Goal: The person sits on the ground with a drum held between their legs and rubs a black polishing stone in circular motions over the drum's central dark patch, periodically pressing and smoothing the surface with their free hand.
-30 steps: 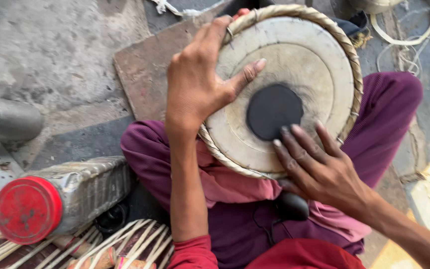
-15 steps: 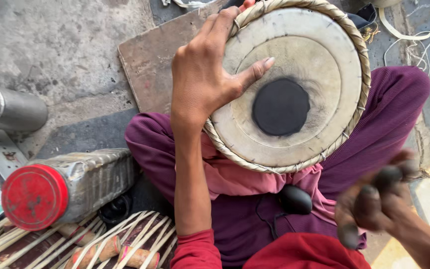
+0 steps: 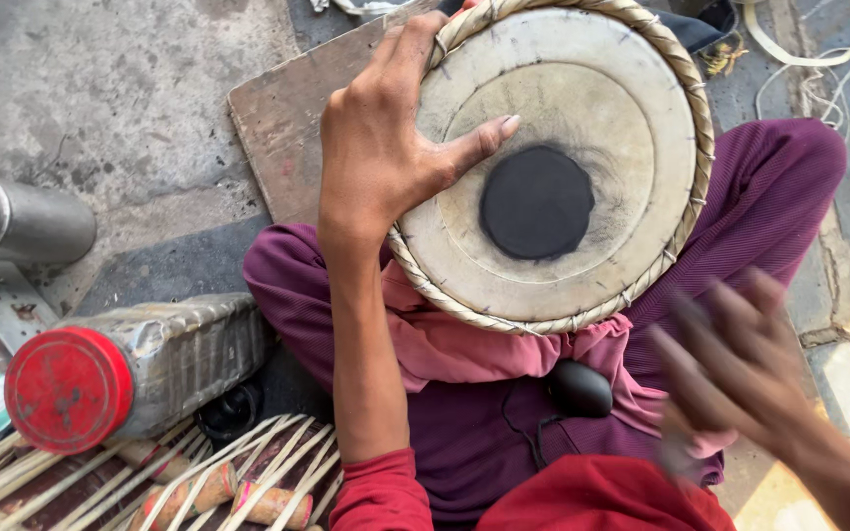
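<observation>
A round hand drum with a pale skin head, a black circular patch at its centre and a braided straw-coloured rim [image 3: 582, 108] rests on the person's lap, on the purple-trousered legs [image 3: 769, 197], in the far middle of the view. Its flat head faces up toward the camera, tipped slightly to the near side; the drum's long axis runs away from the viewer, down through the lap, and the body below the head is hidden.

The left hand [image 3: 386, 147] lies over the drum's left rim. Its fingers are spread and curl over the far left edge of the braid, while the thumb stretches right across the pale skin, its tip just beside the black patch. The palm presses on the rim, steadying the drum rather than closing around anything.

The right hand [image 3: 740, 364] hovers near the right, below the drum and clear of it. It is blurred; the fingers look loosely open and spread, and it holds nothing that can be made out.

A pink cloth [image 3: 464, 344] is tucked between drum and lap, with a small black oval object [image 3: 579, 387] on a thin cord lying near it. A worn brown wooden board [image 3: 277, 128] lies on the ground at the far left of the drum. At the near left sits a clear plastic bottle with a red cap [image 3: 130, 369], beside pale cane strips [image 3: 150, 482], and a grey metal pipe [image 3: 17, 221] lies at the left edge.
</observation>
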